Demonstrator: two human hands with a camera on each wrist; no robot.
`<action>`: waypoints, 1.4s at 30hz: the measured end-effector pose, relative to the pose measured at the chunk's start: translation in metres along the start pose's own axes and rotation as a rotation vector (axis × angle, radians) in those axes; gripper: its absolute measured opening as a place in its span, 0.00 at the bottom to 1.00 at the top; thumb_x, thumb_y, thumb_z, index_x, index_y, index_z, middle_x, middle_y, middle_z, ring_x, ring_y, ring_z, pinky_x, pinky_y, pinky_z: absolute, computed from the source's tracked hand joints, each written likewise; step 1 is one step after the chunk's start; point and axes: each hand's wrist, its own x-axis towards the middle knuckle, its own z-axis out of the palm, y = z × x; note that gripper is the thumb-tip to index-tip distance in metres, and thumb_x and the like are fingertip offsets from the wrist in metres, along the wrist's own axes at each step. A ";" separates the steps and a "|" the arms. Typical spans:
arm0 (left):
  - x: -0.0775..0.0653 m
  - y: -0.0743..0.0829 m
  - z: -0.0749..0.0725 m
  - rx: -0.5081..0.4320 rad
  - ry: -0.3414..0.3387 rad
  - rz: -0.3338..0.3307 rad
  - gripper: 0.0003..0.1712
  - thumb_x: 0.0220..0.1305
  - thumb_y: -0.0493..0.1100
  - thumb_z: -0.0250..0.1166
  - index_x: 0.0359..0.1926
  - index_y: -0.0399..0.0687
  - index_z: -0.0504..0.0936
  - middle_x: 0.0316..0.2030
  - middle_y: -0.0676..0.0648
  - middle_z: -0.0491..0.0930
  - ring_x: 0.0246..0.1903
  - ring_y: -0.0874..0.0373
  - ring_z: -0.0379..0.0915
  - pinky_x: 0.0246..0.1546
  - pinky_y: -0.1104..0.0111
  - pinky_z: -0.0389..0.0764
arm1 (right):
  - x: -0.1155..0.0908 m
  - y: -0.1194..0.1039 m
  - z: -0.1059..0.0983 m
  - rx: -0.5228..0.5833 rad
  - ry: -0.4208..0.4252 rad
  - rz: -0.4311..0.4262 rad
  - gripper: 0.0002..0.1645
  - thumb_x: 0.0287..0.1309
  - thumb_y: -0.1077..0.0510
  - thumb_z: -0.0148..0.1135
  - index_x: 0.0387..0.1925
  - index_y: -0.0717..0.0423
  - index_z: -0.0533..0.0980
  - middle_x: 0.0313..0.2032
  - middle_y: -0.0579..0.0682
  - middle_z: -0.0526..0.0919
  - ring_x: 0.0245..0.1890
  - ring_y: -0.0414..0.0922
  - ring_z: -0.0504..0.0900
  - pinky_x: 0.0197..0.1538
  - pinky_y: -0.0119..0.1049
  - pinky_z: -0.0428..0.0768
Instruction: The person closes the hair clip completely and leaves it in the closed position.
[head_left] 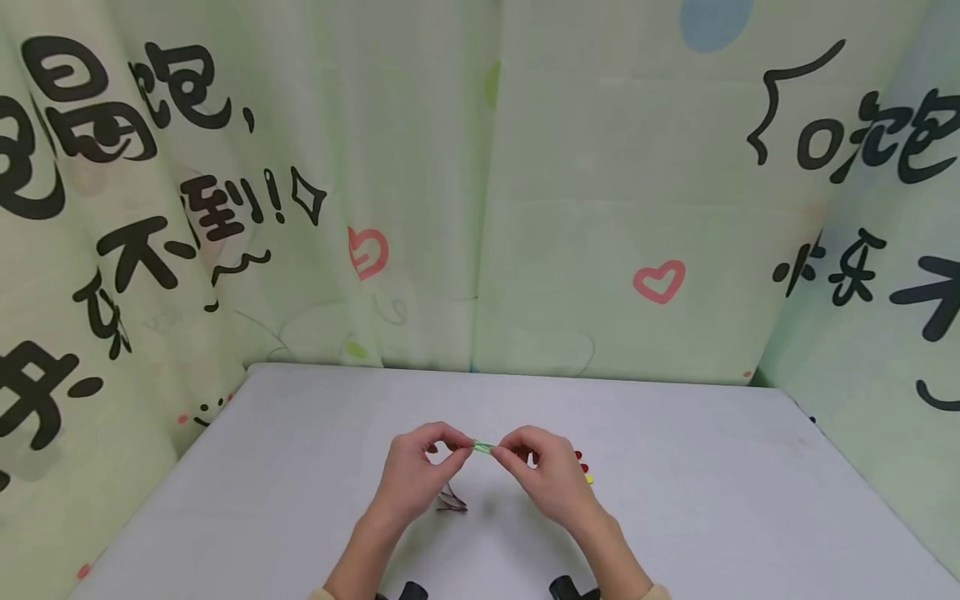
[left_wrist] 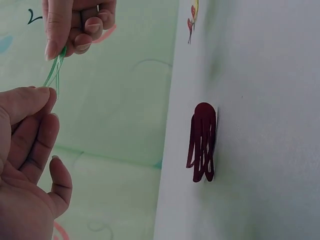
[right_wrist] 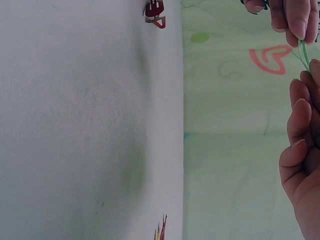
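Above the middle of the table, a thin green looped band (head_left: 482,447) spans the short gap between both hands. The left hand (head_left: 416,471) pinches one end between thumb and forefinger, while the right hand (head_left: 551,475) pinches the other. Up close in the left wrist view, the green band (left_wrist: 57,70) shows as a few narrow strands that cross. Below the left hand lie several dark red snap hair clips (left_wrist: 202,145) in a small pile. Behind the right hand, partly hidden by it, are small red and yellow pieces (head_left: 585,468) with thin pointed ends.
A white-covered table (head_left: 300,467) stretches beneath the hands. Pale green curtains (head_left: 562,208) with black writing and pink hearts hang behind it and at both sides. Two black objects (head_left: 414,591) show at the near edge, between the forearms.
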 end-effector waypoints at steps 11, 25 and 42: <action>-0.001 -0.005 0.000 -0.077 -0.068 -0.095 0.07 0.65 0.38 0.70 0.44 0.51 0.87 0.38 0.60 0.84 0.38 0.61 0.77 0.41 0.63 0.74 | -0.001 0.000 -0.002 -0.031 -0.021 -0.036 0.07 0.61 0.63 0.70 0.31 0.48 0.81 0.26 0.34 0.77 0.28 0.37 0.73 0.35 0.33 0.74; -0.001 -0.006 -0.005 -0.186 -0.193 -0.151 0.10 0.68 0.41 0.67 0.48 0.45 0.87 0.37 0.52 0.87 0.40 0.58 0.80 0.41 0.68 0.75 | -0.001 -0.001 -0.006 -0.057 0.010 -0.127 0.08 0.60 0.64 0.71 0.31 0.48 0.81 0.29 0.32 0.78 0.29 0.35 0.74 0.35 0.35 0.74; 0.000 -0.005 -0.005 -0.256 -0.189 -0.173 0.09 0.64 0.37 0.71 0.46 0.45 0.85 0.36 0.49 0.87 0.40 0.57 0.80 0.41 0.68 0.74 | 0.000 -0.003 -0.008 0.007 0.010 -0.011 0.09 0.57 0.64 0.73 0.35 0.48 0.82 0.27 0.34 0.78 0.27 0.37 0.73 0.35 0.32 0.72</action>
